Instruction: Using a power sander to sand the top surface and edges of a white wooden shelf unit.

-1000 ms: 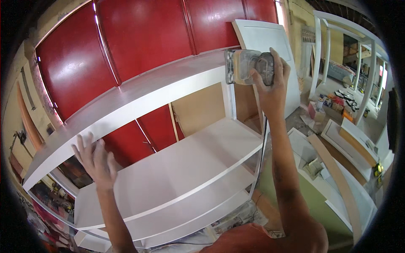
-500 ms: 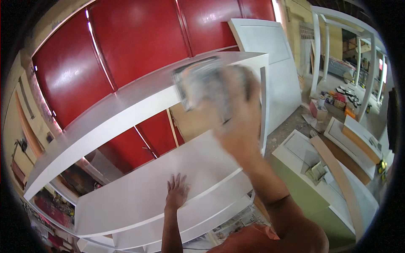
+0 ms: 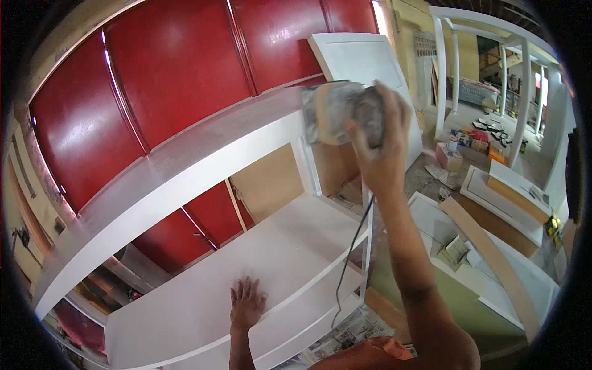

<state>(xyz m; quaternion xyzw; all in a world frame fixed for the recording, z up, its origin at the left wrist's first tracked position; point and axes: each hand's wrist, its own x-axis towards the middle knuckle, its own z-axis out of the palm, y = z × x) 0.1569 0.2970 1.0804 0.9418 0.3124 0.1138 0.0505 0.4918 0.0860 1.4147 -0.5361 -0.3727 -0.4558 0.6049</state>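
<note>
Clasping a sander (image 3: 333, 114), right hand (image 3: 388, 151) has a full grip; left hand (image 3: 247, 307) lies spread on a cabinet shelf (image 3: 179, 314).

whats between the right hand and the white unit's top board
In the head view, a dusty power sander, held in the right hand, lies between it and the top board.

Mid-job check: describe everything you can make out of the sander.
The sander is a boxy handheld power tool, dusty-looking and slightly blurred: pale grey body, tan band across it, dark rounded grip, flat dark-edged base toward the picture's left. The right hand wraps the grip from the right. The tool appears at the right end of the white unit's top board; whether they touch is unclear. A dark cord hangs below that hand, probably the sander's, though any join is hidden.
</note>
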